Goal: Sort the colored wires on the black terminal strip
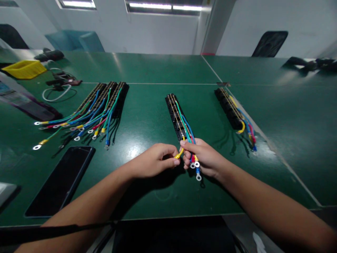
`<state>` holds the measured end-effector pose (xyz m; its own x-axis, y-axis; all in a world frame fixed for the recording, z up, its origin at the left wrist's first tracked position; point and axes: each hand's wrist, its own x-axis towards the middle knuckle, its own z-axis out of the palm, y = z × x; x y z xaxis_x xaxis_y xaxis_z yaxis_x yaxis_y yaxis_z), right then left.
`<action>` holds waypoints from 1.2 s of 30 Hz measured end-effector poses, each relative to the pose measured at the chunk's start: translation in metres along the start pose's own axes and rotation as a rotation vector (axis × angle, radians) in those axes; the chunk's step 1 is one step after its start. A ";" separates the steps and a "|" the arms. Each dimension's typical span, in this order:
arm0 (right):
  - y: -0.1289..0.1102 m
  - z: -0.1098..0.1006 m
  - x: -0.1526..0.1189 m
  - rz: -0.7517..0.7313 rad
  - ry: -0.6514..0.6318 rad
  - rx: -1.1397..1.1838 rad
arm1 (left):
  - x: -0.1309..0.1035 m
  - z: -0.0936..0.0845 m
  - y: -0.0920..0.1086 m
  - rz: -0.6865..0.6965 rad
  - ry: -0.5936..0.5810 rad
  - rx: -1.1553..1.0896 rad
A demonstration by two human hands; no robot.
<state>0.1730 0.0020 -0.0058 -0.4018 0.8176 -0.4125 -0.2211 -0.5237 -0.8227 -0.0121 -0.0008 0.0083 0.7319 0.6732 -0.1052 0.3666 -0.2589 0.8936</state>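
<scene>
A long black terminal strip [175, 114] with brass-coloured bars lies in the middle of the table, pointing away from me. Green, blue, red and yellow wires run from it toward me. My left hand [158, 160] pinches the end of the short yellow wire [180, 154] between thumb and fingers. Around the bundle of the other wires, my right hand [202, 154] is closed, its thumb beside the yellow wire. Several ring terminals [198, 176] stick out below the right hand. The ring on the yellow wire's end is hidden by my left fingers.
Several wired terminal strips [119, 100] lie side by side at left, their ring-ended wires fanned toward me. Another wired strip [228, 108] lies at right. A black phone [61, 181] is near the left forearm. Farther left are a yellow tray [25, 69] and a white cable [56, 96].
</scene>
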 end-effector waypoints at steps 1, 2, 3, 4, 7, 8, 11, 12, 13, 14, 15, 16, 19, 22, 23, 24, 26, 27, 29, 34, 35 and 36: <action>0.000 0.000 0.000 0.003 -0.014 0.028 | 0.000 0.000 -0.001 0.006 0.020 0.037; 0.000 -0.001 0.001 0.004 -0.025 0.052 | 0.001 0.000 -0.002 0.012 0.035 0.062; 0.000 -0.001 0.001 0.004 -0.032 0.069 | 0.001 0.001 -0.001 0.017 0.044 0.071; 0.000 0.000 0.001 0.001 -0.032 0.077 | 0.001 0.001 -0.001 0.018 0.045 0.062; 0.001 0.000 0.002 -0.015 -0.019 0.060 | 0.001 0.000 0.002 -0.006 0.021 -0.027; 0.001 0.000 0.002 -0.021 -0.018 0.051 | 0.000 0.000 0.003 -0.015 0.014 -0.057; 0.003 0.000 0.002 -0.033 -0.025 0.041 | 0.000 0.000 0.003 -0.020 0.007 -0.068; 0.003 0.000 0.003 -0.035 -0.028 0.041 | 0.000 0.000 0.002 -0.013 0.012 -0.044; 0.004 0.000 0.003 -0.037 -0.031 0.043 | 0.001 0.000 0.001 -0.004 0.022 -0.006; 0.004 -0.001 0.003 -0.038 -0.033 0.047 | 0.001 0.000 -0.001 0.005 0.038 0.039; 0.004 -0.001 0.003 -0.038 -0.033 0.055 | 0.001 0.001 -0.002 0.014 0.058 0.087; 0.005 -0.001 0.003 -0.037 -0.031 0.064 | 0.002 0.001 -0.003 0.021 0.078 0.129; 0.005 -0.001 0.003 -0.034 -0.023 0.078 | 0.002 0.001 -0.003 0.038 0.100 0.169; 0.006 0.000 0.003 -0.067 -0.018 0.050 | 0.002 0.000 0.001 0.054 0.064 0.115; 0.006 0.001 0.003 -0.084 -0.015 0.035 | 0.001 0.000 0.002 0.055 0.051 0.100; 0.007 0.001 0.003 -0.098 -0.009 0.020 | 0.001 0.000 0.003 0.052 0.040 0.091; 0.007 0.002 0.002 -0.112 0.001 -0.002 | 0.001 -0.001 0.002 0.042 0.036 0.097; 0.007 0.003 0.002 -0.112 0.006 -0.007 | 0.001 -0.001 0.001 0.037 0.043 0.111; 0.007 0.003 0.001 -0.110 0.014 0.003 | 0.002 -0.001 -0.002 0.028 0.063 0.148; 0.007 0.003 0.002 -0.103 0.022 0.028 | 0.002 0.000 -0.003 0.012 0.088 0.148; 0.007 0.003 0.003 -0.106 0.019 0.021 | 0.002 0.000 -0.001 0.003 0.095 0.124; 0.008 0.003 0.003 -0.109 0.023 0.010 | 0.002 0.000 0.000 -0.011 0.107 0.096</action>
<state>0.1675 -0.0002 -0.0123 -0.3546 0.8749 -0.3299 -0.2713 -0.4339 -0.8591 -0.0107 0.0002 0.0075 0.6642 0.7449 -0.0631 0.4313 -0.3129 0.8462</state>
